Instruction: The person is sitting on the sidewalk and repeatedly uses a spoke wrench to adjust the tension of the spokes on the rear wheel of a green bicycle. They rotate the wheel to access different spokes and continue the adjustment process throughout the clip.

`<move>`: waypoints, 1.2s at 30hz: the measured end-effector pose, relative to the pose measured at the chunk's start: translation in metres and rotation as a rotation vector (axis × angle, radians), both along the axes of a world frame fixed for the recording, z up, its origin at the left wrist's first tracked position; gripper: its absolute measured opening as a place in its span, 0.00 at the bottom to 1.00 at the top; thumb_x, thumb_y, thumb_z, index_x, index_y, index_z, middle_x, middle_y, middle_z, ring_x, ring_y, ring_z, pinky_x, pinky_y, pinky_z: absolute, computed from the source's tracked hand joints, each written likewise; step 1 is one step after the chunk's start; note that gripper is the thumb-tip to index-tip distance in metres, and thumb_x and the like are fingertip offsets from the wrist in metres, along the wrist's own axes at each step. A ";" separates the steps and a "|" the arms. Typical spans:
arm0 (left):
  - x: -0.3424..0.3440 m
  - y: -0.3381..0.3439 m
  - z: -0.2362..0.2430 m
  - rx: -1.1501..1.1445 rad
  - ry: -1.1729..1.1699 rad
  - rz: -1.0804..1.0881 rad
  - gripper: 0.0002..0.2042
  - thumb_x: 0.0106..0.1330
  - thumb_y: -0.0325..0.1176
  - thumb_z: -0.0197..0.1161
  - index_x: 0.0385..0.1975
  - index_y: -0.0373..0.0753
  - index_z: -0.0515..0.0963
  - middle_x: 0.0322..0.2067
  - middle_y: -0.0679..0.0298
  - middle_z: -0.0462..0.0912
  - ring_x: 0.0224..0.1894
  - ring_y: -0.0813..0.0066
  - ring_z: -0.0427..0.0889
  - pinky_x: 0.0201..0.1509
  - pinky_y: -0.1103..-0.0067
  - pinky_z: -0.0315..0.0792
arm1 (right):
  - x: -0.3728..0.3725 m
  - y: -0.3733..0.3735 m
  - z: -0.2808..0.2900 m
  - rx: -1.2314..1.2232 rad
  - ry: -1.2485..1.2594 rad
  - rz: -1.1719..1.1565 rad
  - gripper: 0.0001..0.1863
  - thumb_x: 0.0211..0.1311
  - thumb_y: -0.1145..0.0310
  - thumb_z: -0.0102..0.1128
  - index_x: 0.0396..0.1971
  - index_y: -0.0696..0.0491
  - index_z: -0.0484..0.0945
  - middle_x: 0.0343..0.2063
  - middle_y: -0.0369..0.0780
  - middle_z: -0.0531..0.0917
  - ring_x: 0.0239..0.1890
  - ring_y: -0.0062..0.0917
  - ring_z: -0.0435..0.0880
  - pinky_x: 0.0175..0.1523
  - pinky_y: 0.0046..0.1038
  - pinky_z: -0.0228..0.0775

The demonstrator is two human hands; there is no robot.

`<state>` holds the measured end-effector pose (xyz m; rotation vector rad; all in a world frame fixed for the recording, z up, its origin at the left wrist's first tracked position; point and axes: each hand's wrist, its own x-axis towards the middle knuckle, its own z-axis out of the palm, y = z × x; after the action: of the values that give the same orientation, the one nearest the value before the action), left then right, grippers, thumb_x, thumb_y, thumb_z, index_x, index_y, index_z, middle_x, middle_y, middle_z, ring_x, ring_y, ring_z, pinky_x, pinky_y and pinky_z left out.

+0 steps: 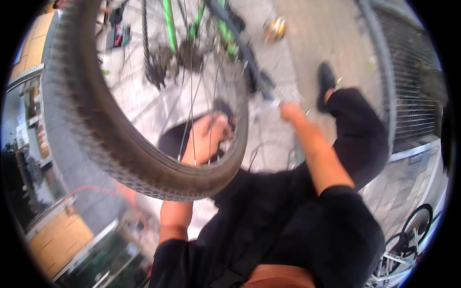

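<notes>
Behind the bicycle wheel (122, 152) sits the left hand (204, 130), right hand (291, 111) near a dark bar (256, 72), grips too blurred to tell.

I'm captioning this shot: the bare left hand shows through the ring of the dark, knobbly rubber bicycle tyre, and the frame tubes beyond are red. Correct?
The head view shows bright green frame tubes, not red. The bare left hand does show through the ring of the dark tyre.

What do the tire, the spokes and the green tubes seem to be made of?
Tire: likely rubber, matte and dark, with knobbly tread. Spokes: probably metal wire, thin, straight and greyish. Green tubes: perhaps painted metal, from their even bright colour; blur leaves it open.
</notes>
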<state>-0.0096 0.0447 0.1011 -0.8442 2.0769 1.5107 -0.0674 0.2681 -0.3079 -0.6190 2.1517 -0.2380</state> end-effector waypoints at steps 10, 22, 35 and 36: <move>-0.017 -0.001 -0.041 0.062 0.219 -0.062 0.22 0.75 0.48 0.58 0.33 0.29 0.78 0.25 0.57 0.84 0.27 0.69 0.85 0.32 0.74 0.79 | -0.014 -0.022 0.191 -0.320 0.054 0.200 0.16 0.66 0.59 0.56 0.43 0.54 0.86 0.44 0.50 0.87 0.47 0.45 0.87 0.51 0.45 0.77; -0.015 -0.037 -0.138 -0.113 0.491 -0.314 0.25 0.77 0.49 0.51 0.28 0.31 0.82 0.22 0.59 0.82 0.23 0.69 0.79 0.31 0.70 0.74 | 0.013 -0.052 0.275 -1.195 -0.450 -0.743 0.14 0.77 0.66 0.54 0.53 0.57 0.80 0.36 0.35 0.85 0.35 0.18 0.84 0.40 0.25 0.78; -0.014 -0.057 -0.166 -0.176 0.581 -0.340 0.13 0.65 0.39 0.69 0.43 0.38 0.86 0.37 0.60 0.90 0.39 0.68 0.88 0.44 0.70 0.79 | 0.039 -0.079 0.274 -1.202 -0.506 -0.951 0.13 0.73 0.70 0.58 0.51 0.61 0.78 0.33 0.36 0.84 0.31 0.20 0.82 0.38 0.25 0.76; -0.015 -0.059 -0.165 -0.185 0.589 -0.334 0.13 0.66 0.39 0.69 0.43 0.38 0.86 0.36 0.60 0.90 0.38 0.68 0.88 0.44 0.70 0.79 | 0.040 -0.081 0.279 -1.193 -0.504 -0.962 0.13 0.73 0.70 0.58 0.51 0.61 0.78 0.33 0.36 0.84 0.31 0.20 0.82 0.38 0.25 0.76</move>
<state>-0.0244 -0.0140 -0.0642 -0.0791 2.6382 1.5130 -0.0277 0.1874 -0.0292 -0.0231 1.4615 -2.0192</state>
